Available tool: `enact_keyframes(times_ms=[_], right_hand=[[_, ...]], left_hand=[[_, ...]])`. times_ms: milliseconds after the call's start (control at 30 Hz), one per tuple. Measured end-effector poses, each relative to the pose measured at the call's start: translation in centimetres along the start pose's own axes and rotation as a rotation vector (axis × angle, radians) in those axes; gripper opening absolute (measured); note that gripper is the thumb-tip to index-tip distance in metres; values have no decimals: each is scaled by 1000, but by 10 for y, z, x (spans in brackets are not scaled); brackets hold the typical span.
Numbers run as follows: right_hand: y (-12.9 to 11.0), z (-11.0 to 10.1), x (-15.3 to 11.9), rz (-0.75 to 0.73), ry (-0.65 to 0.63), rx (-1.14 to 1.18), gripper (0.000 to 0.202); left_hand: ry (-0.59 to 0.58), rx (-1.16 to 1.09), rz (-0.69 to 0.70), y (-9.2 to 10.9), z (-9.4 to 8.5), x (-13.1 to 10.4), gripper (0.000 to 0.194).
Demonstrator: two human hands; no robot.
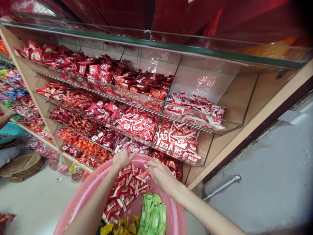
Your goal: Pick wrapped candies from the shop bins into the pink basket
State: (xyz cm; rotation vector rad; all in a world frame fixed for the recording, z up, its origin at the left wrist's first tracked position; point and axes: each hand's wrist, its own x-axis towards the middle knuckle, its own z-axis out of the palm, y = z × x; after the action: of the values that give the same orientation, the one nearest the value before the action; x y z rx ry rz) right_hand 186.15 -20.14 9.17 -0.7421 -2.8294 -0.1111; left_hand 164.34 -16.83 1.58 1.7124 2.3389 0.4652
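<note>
A large pink plastic basket [179, 212] is in front of me, tilted against the shelves. Inside it are red-and-white candy packets [133, 182], green packets [153, 213] and yellow-wrapped pieces [122, 227]. My left hand [122, 160] is at the basket's far rim, in front of a low bin; its fingers are bent, and what they hold, if anything, is hidden. Just inside the rim, to the right, my right hand [160, 173] is closed, with a small red-and-white packet [145, 165] showing at its fingertips.
Wooden shelving with clear bins holds red packets [138, 122] in several rows. A glass shelf edge [146, 39] juts out above. Right of the unit, a metal pipe [222, 187] is on the grey wall. At left, another person's arm [6, 117] is near a teal basin [11, 130] and woven mats [22, 166].
</note>
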Motion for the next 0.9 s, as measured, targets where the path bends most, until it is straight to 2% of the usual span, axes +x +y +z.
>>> enact_keyframes(times_ms=[67,167,333,500,633,767,833,900], right_hand=[[-5,20,2,-46,-44,-123,16],[-6,38,-1,-128,-60,-226,13],[6,59,-3,-229,-82,-171,14],[17,79,1,-192,-89,-143,13],[16,89,2,-158,-54,-196,7],[11,80,-1,-164,-13,-207,12],[10,61,-2,-173,33,-179,16],[15,32,-4,-150,100,-151,21]], left_hand=[[6,-4,-7,1,-1,-2,63],[10,-5,-19,0,-1,-4,62],[9,10,-21,-2,-2,-6,62],[3,12,-23,-4,-1,-5,62],[2,13,-22,-6,0,-4,62],[-4,-2,-11,-9,-2,-4,62],[-17,-12,-18,-10,-3,-2,62],[-29,-23,-30,-11,-2,0,63]])
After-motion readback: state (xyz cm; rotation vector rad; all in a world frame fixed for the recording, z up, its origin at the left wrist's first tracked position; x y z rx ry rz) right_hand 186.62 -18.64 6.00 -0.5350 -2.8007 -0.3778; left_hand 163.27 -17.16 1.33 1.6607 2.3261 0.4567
